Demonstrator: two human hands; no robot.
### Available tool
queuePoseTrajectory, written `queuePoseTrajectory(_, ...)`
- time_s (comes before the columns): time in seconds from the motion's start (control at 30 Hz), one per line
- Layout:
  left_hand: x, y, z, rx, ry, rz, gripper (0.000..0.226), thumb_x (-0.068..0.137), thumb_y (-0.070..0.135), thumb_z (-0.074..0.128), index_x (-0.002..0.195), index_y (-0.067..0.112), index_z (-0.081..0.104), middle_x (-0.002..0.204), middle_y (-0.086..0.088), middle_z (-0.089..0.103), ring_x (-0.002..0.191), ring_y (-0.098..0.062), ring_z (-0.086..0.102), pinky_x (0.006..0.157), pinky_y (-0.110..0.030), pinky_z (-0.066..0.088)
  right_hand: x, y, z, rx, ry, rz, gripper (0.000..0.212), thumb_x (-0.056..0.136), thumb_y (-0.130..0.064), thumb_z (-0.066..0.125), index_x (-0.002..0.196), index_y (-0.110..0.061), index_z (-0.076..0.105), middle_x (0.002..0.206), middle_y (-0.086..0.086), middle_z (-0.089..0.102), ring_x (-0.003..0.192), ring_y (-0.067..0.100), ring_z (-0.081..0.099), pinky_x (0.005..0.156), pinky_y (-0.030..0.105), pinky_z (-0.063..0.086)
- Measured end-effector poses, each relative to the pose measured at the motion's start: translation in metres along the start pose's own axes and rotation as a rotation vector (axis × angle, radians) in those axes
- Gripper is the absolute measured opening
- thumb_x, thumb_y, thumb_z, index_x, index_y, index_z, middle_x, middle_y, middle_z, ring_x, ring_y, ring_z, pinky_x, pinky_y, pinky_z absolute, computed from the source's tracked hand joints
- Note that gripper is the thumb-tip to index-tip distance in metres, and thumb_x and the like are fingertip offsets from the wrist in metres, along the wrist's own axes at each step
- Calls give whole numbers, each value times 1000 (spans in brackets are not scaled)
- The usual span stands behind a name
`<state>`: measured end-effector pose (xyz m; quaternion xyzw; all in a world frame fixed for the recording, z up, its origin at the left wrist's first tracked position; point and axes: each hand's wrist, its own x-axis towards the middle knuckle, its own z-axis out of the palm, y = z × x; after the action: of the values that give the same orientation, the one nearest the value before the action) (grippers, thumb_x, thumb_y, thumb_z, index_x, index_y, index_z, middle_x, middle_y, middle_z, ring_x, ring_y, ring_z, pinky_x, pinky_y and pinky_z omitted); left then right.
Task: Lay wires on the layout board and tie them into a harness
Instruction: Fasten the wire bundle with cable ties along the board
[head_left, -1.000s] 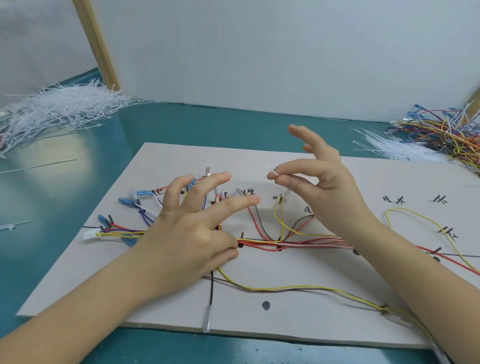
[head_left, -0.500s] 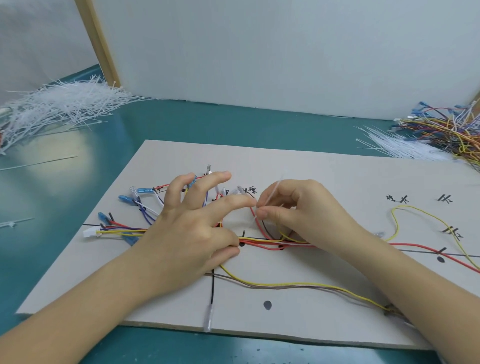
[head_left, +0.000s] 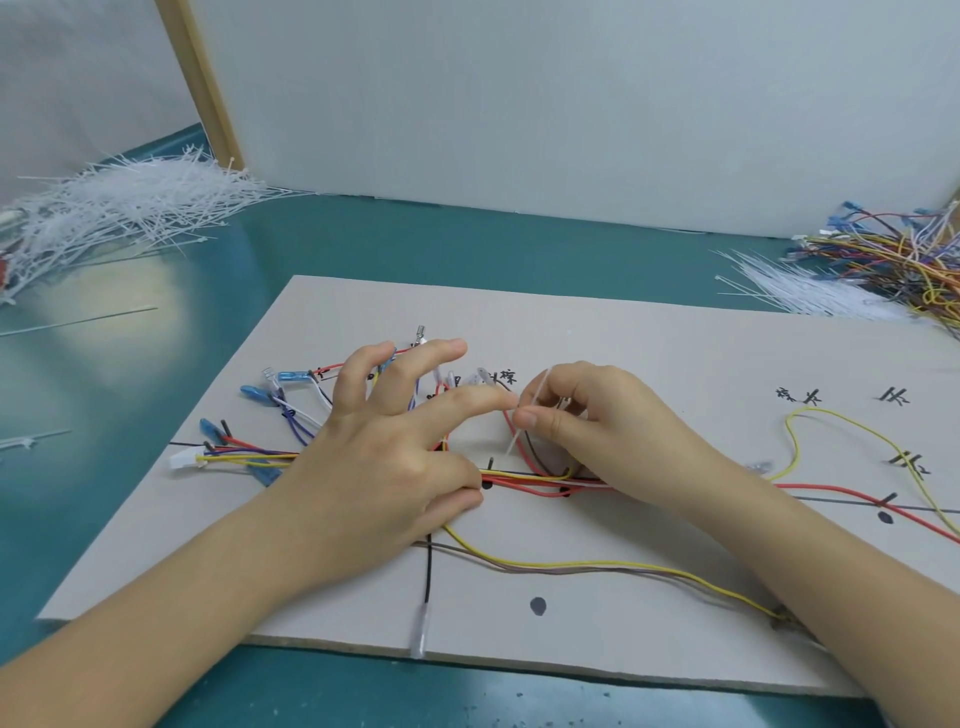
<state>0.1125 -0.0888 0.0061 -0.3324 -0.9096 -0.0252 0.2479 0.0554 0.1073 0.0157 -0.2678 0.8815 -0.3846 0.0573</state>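
Observation:
A grey layout board (head_left: 649, 343) with black marks lies on the teal table. Red, yellow, brown and black wires (head_left: 524, 480) run across its middle, with blue terminals and a white connector (head_left: 182, 460) at the left. My left hand (head_left: 384, 447) lies over the bundle with its fingers spread, its thumb down on the wires. My right hand (head_left: 587, 431) pinches a thin white cable tie (head_left: 524, 422) between thumb and forefinger, just above the wire loops. The forefinger tip of my left hand nearly meets the tie.
A heap of white cable ties (head_left: 119, 208) lies at the back left. More ties (head_left: 795, 291) and a tangle of coloured wires (head_left: 904, 260) sit at the back right. A white partition (head_left: 519, 104) closes the back. Loose ties (head_left: 78, 322) lie left of the board.
My right hand came down from above the board to the wire loops with the cable tie pinched in it. My left hand has stayed on the bundle.

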Motion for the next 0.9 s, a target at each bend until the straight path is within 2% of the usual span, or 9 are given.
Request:
queuePoseTrajectory(0.1,-1,-1,1,2,10,4,25,81,35,53,62,28,68,126,12,44,125,-31,34,99,-47,21,-1,-2,2,-26,-8,-23,15,90,-20,60,82,-10,67,70,-15,54,72,-9,49,66,8,37)
queuePoseTrajectory(0.23,0,0,2,-2,18,9,23,81,35,55,63,28,68,127,12,47,125,-31,35,98,-48,22,-1,-4,5,3,-34,-25,10,85,-21,66,78,-14,69,86,-5,64,82,4,50,77,19,39)
queuePoseTrajectory(0.3,1,2,1,-5,21,15,24,80,34,55,62,27,68,124,9,57,124,-31,36,98,-47,22,-1,-5,7,11,-54,-25,10,85,-20,66,77,-15,69,83,-3,62,81,7,50,76,24,40)
queuePoseTrajectory(0.37,2,2,1,-4,17,16,24,80,33,55,61,27,68,120,7,62,123,-31,37,97,-47,23,-1,-5,7,-14,-35,-28,13,88,-21,63,76,-15,66,81,-7,58,79,8,49,72,17,39)
queuePoseTrajectory(0.5,1,1,1,-4,7,16,23,80,34,55,62,28,68,125,10,56,124,-32,36,98,-47,22,2,-1,5,-113,22,-20,19,92,-23,56,84,-7,64,86,-4,57,80,8,46,71,9,33)
queuePoseTrajectory(0.67,0,0,3,7,9,24,24,81,35,54,63,27,68,127,12,43,125,-31,34,99,-47,21,0,-3,7,-157,-71,-108,17,93,-18,55,77,-18,56,78,-15,46,85,11,41,76,19,31)
queuePoseTrajectory(0.77,0,-1,3,10,12,25,24,81,35,54,63,27,68,127,12,43,125,-31,34,99,-47,21,0,-2,7,-190,-124,-147,14,92,-19,56,84,-11,66,76,-20,44,88,12,41,79,21,33)
queuePoseTrajectory(0.83,1,-1,3,14,11,29,24,81,35,54,63,27,68,127,12,44,125,-31,34,99,-47,21,-1,-2,8,-162,-123,-153,12,90,-20,60,88,-14,70,75,-22,45,87,8,40,78,19,34)
queuePoseTrajectory(0.9,1,0,2,22,14,41,24,81,34,55,62,26,68,126,11,53,124,-31,36,99,-48,22,-1,-3,8,-138,-131,-137,11,88,-23,63,88,-15,71,76,-18,49,88,9,41,78,22,36)
